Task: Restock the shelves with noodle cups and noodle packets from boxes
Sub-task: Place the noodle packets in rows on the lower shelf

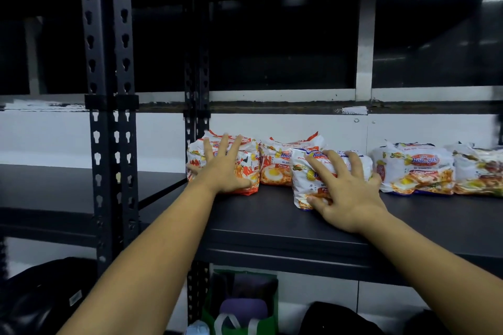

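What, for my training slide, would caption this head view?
Left hand presses an orange packet, right hand grips a white packet on the shelf.

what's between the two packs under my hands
Head view: an egg-picture pack lies between the left pack under the left hand and the white pack under the right hand.
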Demonstrator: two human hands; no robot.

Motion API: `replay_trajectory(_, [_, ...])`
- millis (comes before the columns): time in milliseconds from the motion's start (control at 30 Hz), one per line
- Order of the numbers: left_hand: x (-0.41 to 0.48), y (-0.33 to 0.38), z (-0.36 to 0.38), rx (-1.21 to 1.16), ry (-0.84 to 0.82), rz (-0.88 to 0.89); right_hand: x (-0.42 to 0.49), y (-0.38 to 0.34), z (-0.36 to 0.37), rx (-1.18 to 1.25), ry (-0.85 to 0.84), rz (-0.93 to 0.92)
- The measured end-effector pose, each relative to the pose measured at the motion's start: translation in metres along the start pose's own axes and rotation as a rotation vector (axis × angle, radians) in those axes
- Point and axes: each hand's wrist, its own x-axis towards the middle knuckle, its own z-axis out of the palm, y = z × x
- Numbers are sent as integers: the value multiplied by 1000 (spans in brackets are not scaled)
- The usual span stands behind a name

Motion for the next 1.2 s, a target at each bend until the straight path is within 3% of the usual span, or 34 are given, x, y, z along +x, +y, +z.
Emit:
replay_trajectory(300, [-90, 77, -3, -145, -74, 272, -2, -1, -9, 46, -2, 9])
replay_trajectory(433, [-100, 92, 14, -150, -263, 201, -6, 1, -11, 61, 14, 9])
replay_trajectory(533, [-101, 90, 13, -136, -310, 179, -7, 1, -12, 55, 29, 12])
replay_trajectory(867, [-106, 90, 3, -120, -342, 191, -24, 12, -24, 38, 53, 15])
replay_trajectory(1200, [-127, 133, -4, -90, -375, 267, -90, 103, -64, -7, 48, 90])
